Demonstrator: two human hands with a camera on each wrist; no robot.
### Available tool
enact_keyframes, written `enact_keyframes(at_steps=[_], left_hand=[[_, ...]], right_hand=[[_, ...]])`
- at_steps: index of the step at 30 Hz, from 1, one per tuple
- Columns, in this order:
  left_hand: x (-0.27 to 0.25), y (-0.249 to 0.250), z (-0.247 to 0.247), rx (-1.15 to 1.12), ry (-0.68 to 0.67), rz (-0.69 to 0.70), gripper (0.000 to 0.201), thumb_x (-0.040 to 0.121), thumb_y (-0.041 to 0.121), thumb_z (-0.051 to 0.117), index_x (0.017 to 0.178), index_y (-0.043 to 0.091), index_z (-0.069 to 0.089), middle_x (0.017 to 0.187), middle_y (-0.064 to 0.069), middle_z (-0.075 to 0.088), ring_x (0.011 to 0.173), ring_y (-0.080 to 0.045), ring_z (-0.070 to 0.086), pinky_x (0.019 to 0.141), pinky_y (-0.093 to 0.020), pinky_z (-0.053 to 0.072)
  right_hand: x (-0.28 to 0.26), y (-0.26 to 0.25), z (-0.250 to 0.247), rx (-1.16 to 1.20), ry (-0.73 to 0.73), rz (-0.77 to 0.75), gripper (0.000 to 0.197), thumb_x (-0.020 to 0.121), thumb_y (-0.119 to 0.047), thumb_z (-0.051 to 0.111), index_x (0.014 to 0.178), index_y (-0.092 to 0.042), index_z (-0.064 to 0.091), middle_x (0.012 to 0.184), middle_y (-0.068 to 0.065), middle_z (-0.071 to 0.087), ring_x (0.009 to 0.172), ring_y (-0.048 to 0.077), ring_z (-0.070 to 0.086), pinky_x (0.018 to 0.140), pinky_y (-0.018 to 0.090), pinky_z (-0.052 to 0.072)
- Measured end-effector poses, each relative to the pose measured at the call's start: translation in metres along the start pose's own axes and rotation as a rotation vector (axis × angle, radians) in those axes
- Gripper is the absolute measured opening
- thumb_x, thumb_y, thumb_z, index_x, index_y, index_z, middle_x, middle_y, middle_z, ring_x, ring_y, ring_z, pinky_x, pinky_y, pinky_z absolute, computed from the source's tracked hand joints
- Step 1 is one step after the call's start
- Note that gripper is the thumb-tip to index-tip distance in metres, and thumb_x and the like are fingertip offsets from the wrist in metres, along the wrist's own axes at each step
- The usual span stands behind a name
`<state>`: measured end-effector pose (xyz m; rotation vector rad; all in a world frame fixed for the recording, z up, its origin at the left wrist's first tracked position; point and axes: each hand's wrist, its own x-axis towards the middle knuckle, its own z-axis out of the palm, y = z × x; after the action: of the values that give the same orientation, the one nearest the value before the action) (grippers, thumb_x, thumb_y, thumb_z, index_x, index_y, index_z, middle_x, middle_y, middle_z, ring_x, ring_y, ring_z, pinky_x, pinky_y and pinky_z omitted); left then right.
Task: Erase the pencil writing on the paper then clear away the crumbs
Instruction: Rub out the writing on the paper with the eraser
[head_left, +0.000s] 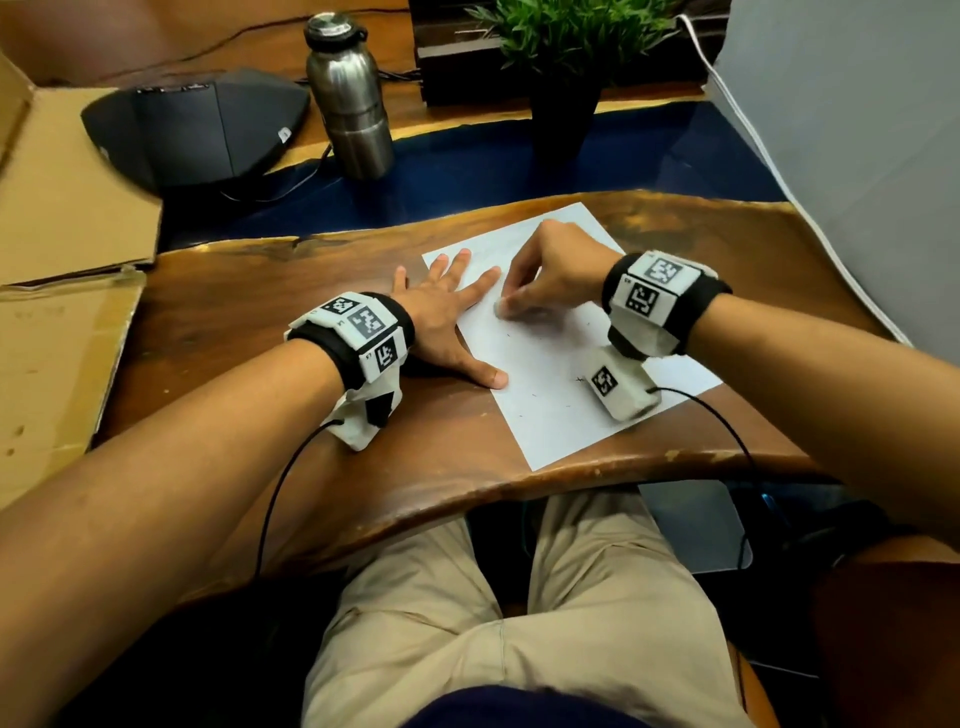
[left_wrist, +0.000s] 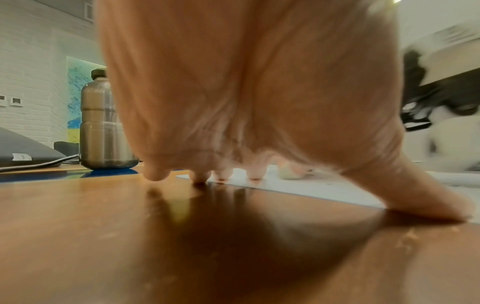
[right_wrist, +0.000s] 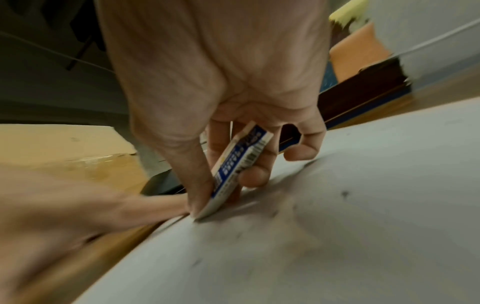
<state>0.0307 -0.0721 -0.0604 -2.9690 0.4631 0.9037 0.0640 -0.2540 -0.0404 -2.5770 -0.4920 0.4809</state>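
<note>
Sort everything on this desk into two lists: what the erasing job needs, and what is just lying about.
In use:
white sheet of paper
white eraser in its blue printed sleeve
dark eraser crumbs
left hand, flat on the paper
right hand, holding the eraser

Lying about:
steel water bottle
potted green plant
flattened brown cardboard
dark grey device

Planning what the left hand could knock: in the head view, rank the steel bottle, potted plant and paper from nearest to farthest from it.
1. paper: under the left hand fingers.
2. steel bottle: beyond, slightly left.
3. potted plant: far, right.
</note>
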Motion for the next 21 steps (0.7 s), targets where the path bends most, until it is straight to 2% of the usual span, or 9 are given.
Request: enact_keyframes(at_steps=[2,5,7,9,11,15,16,19,21], left_hand=[[0.0,0.001,-0.001,0.003,0.002,0.0,0.143,0.039,0.096,0.05,0.149,0.043,-0.024,0.159,-0.001,-0.032,0.147,-0.027,-0.024,0.113,-0.066,-0.013],[0.0,0.0,0.0,0.008,0.002,0.002,0.144,0.038,0.096,0.049,0.149,0.042,-0.024,0.158,-0.001,-0.033,0.147,-0.027,-0.025,0.113,-0.066,-0.013],[0.001,-0.001,0.0,0.011,0.002,0.002,0.144,0.038,0.097,0.049,0.149,0.042,-0.024,0.158,-0.001,-0.033,0.147,-0.027,-0.025,0.113,-0.066,-0.013],[0.001,0.001,0.0,0.019,0.0,0.001,0.144,0.037,0.097,0.048,0.149,0.043,-0.025,0.158,-0.001,-0.033,0.147,-0.027,-0.025,0.112,-0.065,-0.014],[0.001,0.001,0.001,0.026,-0.001,0.003,0.143,0.037,0.097,0.048,0.148,0.043,-0.025,0.158,-0.002,-0.032,0.147,-0.027,-0.025,0.112,-0.066,-0.014],[0.003,-0.003,0.002,0.045,0.001,0.008,0.143,0.038,0.097,0.048,0.149,0.042,-0.025,0.158,-0.001,-0.033,0.148,-0.026,-0.024,0.113,-0.066,-0.013],[0.003,-0.001,0.001,0.048,0.002,0.008,0.143,0.039,0.097,0.049,0.149,0.042,-0.024,0.158,-0.001,-0.033,0.148,-0.026,-0.024,0.113,-0.065,-0.013],[0.003,-0.003,0.0,0.017,-0.001,0.025,0.139,0.043,0.095,0.051,0.15,0.044,-0.021,0.159,0.0,-0.032,0.147,-0.026,-0.025,0.113,-0.064,-0.015],[-0.002,-0.007,-0.002,-0.017,-0.008,0.048,0.128,0.052,0.092,0.049,0.15,0.046,-0.018,0.159,0.001,-0.03,0.147,-0.025,-0.025,0.113,-0.064,-0.014]], right_hand=[[0.005,0.001,-0.005,0.015,0.074,0.024,0.021,0.076,-0.036,0.085,0.085,-0.018,0.081,0.084,-0.003,0.075,0.085,0.012,0.067,0.062,0.018,0.044],[-0.005,-0.003,0.008,-0.027,-0.032,-0.061,0.017,0.078,-0.034,0.084,0.085,-0.02,0.08,0.084,-0.005,0.074,0.076,0.005,0.062,0.059,0.015,0.042],[-0.007,-0.005,0.006,-0.027,-0.074,-0.049,0.017,0.077,-0.036,0.084,0.086,-0.021,0.08,0.084,-0.007,0.073,0.074,0.003,0.059,0.057,0.014,0.039],[-0.002,-0.001,-0.004,-0.008,0.006,0.0,0.02,0.077,-0.036,0.085,0.087,-0.019,0.081,0.086,-0.005,0.074,0.08,0.006,0.062,0.059,0.015,0.041],[-0.001,-0.002,-0.003,-0.012,0.064,-0.017,0.019,0.077,-0.035,0.084,0.087,-0.018,0.081,0.086,-0.003,0.075,0.085,0.01,0.065,0.06,0.017,0.042],[-0.017,-0.008,0.013,-0.052,-0.074,-0.087,0.017,0.079,-0.035,0.082,0.086,-0.02,0.08,0.083,-0.006,0.073,0.078,0.008,0.063,0.058,0.016,0.042],[-0.019,-0.004,0.008,-0.038,-0.064,-0.071,0.017,0.079,-0.035,0.083,0.086,-0.019,0.08,0.082,-0.006,0.073,0.079,0.008,0.064,0.058,0.015,0.042],[-0.015,0.019,-0.014,0.055,0.123,0.009,0.017,0.08,-0.029,0.083,0.084,-0.013,0.08,0.083,-0.001,0.075,0.077,0.011,0.067,0.059,0.014,0.045],[-0.017,0.036,-0.021,0.046,0.138,0.071,0.016,0.081,-0.029,0.082,0.083,-0.013,0.079,0.082,0.0,0.075,0.072,0.009,0.064,0.06,0.017,0.047]])
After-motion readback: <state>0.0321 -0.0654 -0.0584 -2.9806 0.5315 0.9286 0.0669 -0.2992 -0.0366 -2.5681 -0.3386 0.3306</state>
